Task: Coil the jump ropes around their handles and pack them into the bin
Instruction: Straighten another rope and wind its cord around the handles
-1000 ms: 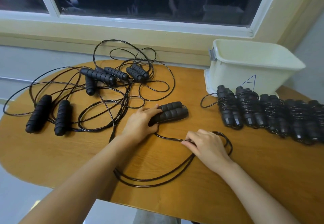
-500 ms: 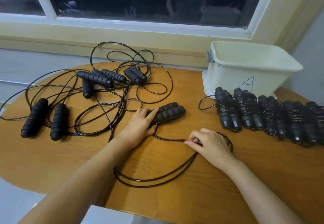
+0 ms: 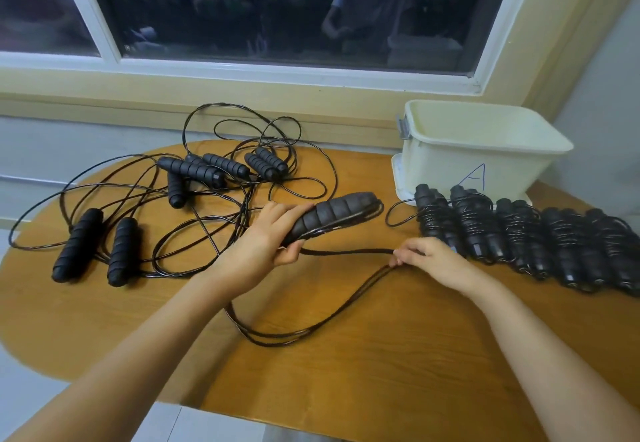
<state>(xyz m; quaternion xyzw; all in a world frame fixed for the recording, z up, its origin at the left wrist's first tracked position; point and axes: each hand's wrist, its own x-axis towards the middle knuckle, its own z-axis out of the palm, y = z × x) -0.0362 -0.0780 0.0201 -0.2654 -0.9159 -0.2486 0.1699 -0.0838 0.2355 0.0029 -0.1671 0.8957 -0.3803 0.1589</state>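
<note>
Rope (image 3: 346, 251) in work is at bench centre. My left hand (image 3: 263, 251) grips both handles (image 3: 332, 220) together, tilted, tips toward 2 o'clock. My right hand (image 3: 429, 258) pinches the doubled rope just off the left hand's 3 o'clock. Slack drops from the pinch into a long loop lying on the bench (image 3: 398, 389) toward 6 o'clock, one end tucked under my left forearm (image 3: 156, 355).

Risks, my read:
- Loop under the forearm: the first wraps could drag on it or catch the near edge and yank the pinch loose.
- Rope looks thin, glossy and springy. With low tension the turns may slip off the handle ends or pop open.
- Nearest of the bundles (image 3: 519, 233) has a free tail sticking out near the handle tips. Swinging the handles could hook it and undo that wrap.
- Tangle (image 3: 207, 182) at 10 o'clock has strands close to my left hand, so one could get wound in.

Materials:
- Handles: dark matte foam, ribbed, roughly cylindrical, likely soft and grippy.
- Bundles: wrapped handle pairs in a row from 2 to 3 o'clock, in front of the bin (image 3: 485, 161), not packed yet.
- Bin: pale plastic, rectangular, open top, "A" on the wall, at 1 o'clock.
- Bench: oval, smooth wood-grain top.
</note>
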